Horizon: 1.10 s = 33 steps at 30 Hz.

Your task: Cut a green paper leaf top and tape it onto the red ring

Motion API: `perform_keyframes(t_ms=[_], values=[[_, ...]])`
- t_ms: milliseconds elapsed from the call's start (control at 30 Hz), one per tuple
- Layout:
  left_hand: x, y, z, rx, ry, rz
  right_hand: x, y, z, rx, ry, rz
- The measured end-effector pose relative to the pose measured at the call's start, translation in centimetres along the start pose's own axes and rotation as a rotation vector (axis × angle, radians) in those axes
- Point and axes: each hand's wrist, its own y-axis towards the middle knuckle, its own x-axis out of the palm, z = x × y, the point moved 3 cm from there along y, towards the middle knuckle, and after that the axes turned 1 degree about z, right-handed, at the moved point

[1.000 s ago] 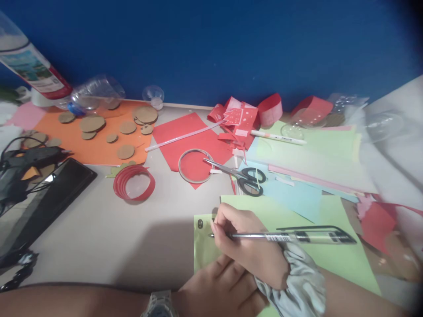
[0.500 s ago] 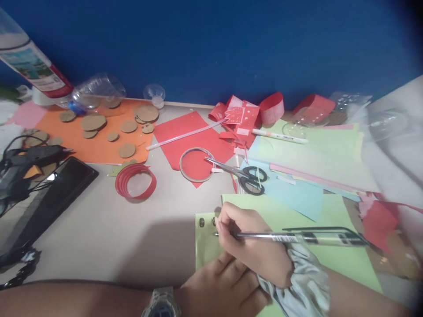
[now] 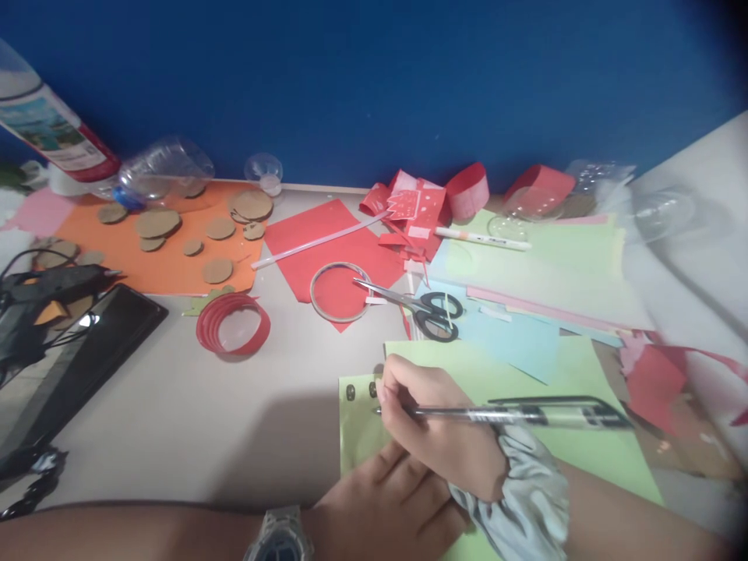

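My right hand [image 3: 432,421] is closed around a black-inked pen [image 3: 467,414], its tip close to the light green paper [image 3: 362,432]. Whether the tip touches the sheet I cannot tell. Two small dark oval marks [image 3: 351,392] show near the paper's upper left corner; my fingers partly cover the right one. Below, my left hand [image 3: 391,499] lies flat on the paper with its fingers stretched out, partly under my right hand. A watch [image 3: 280,538] is on my left wrist and a pale scrunchie [image 3: 526,491] on my right.
Scissors [image 3: 435,313] lie beyond my hands, over a tape ring [image 3: 315,300] and red paper [image 3: 292,245]. A red paper roll [image 3: 204,331] stands left. Cardboard discs [image 3: 217,270] rest on orange paper [image 3: 134,273]. A glue gun [image 3: 52,284] and a black device [image 3: 125,312] occupy the left side.
The whole view has shifted slightly, so things appear a little further left. My right hand keeps hold of the pen near the dark marks; my left hand stays flat.
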Motion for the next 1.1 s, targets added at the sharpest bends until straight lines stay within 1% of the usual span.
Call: perform_keyframes(t_ms=[167, 333, 367, 433, 467, 500, 567, 600, 667, 767, 867, 933, 1033, 1100], values=[[-0.2, 0.1, -0.1, 0.002, -0.007, 0.020, -0.2, 0.1, -0.1, -0.003, 0.019, -0.003], [0.3, 0.0, 0.0, 0.004, -0.025, 0.014, -0.1, -0.1, -0.2, 0.010, 0.103, 0.034], [0.3, 0.0, 0.0, 0.006, -0.026, 0.023, -0.2, -0.2, -0.1, 0.005, 0.160, 0.030], [0.2, 0.1, 0.0, 0.008, -0.013, 0.062, -0.7, -0.2, 0.4, 0.030, 0.373, 0.063], [0.1, 0.1, -0.1, 0.005, 0.000, 0.088, -1.1, -0.1, 0.8, 0.058, 0.509, 0.107], [0.0, 0.2, -0.1, 0.004, 0.014, 0.112, -1.7, 0.0, 1.3, 0.098, 0.639, 0.182], [-0.2, 0.4, -0.3, -0.001, 0.036, 0.143, -3.0, 0.4, 2.4, 0.135, 0.803, 0.380], [-0.3, 0.4, -0.3, -0.002, 0.041, 0.148, -3.5, 0.6, 2.8, 0.141, 0.842, 0.467], [-0.3, 0.4, -0.3, 0.002, 0.052, 0.153, -4.2, 1.0, 3.3, 0.140, 0.863, 0.564], [0.0, 0.3, -0.3, 0.020, 0.070, 0.141, -4.5, 1.5, 3.6, 0.100, 0.841, 0.603], [0.2, 0.1, -0.2, 0.035, 0.085, 0.112, -4.4, 1.8, 3.7, 0.066, 0.803, 0.613], [0.0, 0.1, -0.1, 0.050, 0.093, 0.066, -4.2, 1.9, 3.9, 0.052, 0.766, 0.609], [-0.7, 0.1, -0.2, 0.086, 0.093, -0.081, -4.0, 1.9, 3.9, 0.001, 0.710, 0.605], [-1.4, 0.3, -0.4, 0.106, 0.064, -0.202, -4.3, 1.6, 3.6, -0.035, 0.680, 0.628]])
